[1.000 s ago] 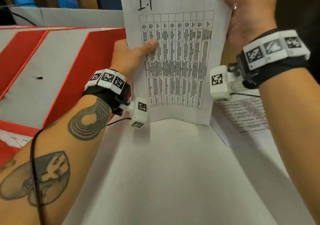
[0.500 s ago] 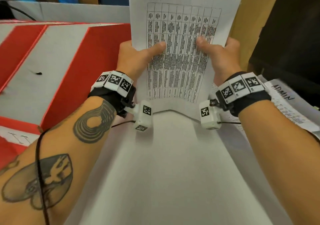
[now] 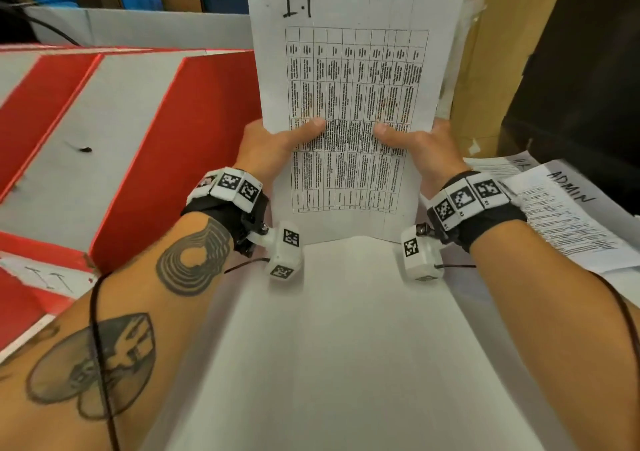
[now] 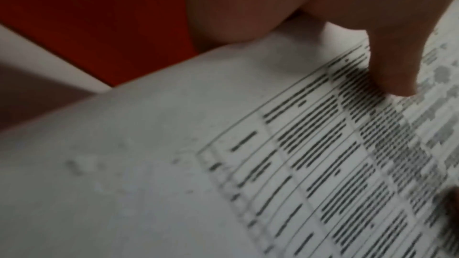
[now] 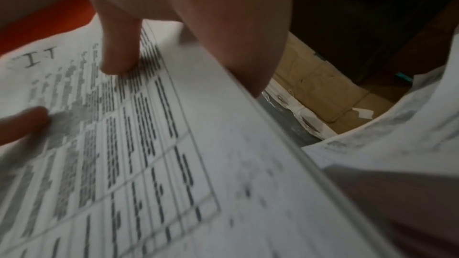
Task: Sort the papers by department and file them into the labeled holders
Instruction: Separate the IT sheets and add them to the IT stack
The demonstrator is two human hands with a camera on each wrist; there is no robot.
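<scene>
A stack of white papers [image 3: 356, 79] headed "I.T", with a printed table, stands upright over the white table [image 3: 346, 346]. My left hand [image 3: 273, 145] grips its left edge, thumb on the front. My right hand [image 3: 419, 145] grips the right edge the same way. Both thumbs press the print in the left wrist view, papers [image 4: 298, 154], and in the right wrist view, papers [image 5: 149, 144]. The fingers behind the sheets are hidden. Red and white holders [image 3: 131, 131] stand to the left; a label reading "I.T" [image 3: 52, 279] shows on one at the lower left.
More papers, the top one headed "ADMIN" [image 3: 568, 215], lie at the right on the table. A brown cardboard wall [image 3: 485, 69] and a dark object [image 3: 588, 86] rise behind them. A white board [image 3: 138, 29] runs behind the holders.
My right hand came down from the top right corner of the papers to their right edge, level with the left hand. The stack now stands squarer and lower in view.
</scene>
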